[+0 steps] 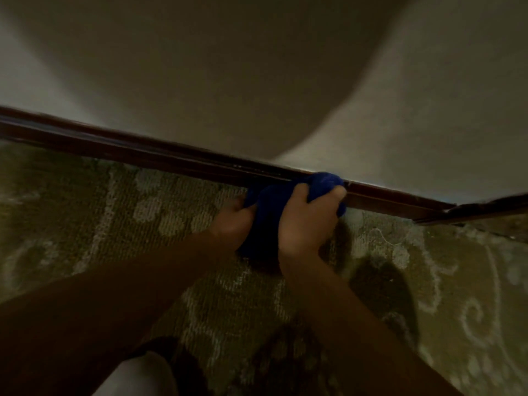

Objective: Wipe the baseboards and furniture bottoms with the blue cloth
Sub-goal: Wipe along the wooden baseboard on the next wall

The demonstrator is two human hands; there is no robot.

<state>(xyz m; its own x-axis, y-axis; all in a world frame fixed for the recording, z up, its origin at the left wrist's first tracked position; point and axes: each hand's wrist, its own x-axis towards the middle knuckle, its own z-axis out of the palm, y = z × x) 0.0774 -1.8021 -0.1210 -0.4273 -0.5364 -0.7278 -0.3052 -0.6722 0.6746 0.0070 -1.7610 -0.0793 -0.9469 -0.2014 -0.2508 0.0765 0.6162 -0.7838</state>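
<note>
Cloth: where it meets the dark wooden baseboard (177, 155), the blue cloth (323, 184) is pressed against it.
Right hand (305, 224): fingers are curled round the cloth.
Left hand (233, 221): the cloth's other end is gripped.
Floor: patterned carpet (457, 281).

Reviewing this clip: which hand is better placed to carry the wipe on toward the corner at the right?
Probably the right hand. It grips the blue cloth at its leading end, against the dark baseboard, nearest the corner. The left hand holds the trailing end, lower, by the carpet.

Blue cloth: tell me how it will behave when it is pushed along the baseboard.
The blue cloth looks soft and floppy: it bunches into rounded folds where the right hand and left hand grip it. It probably moulds to the dark baseboard rather than sliding stiffly, and likely drags slightly on the patterned carpet.
</note>
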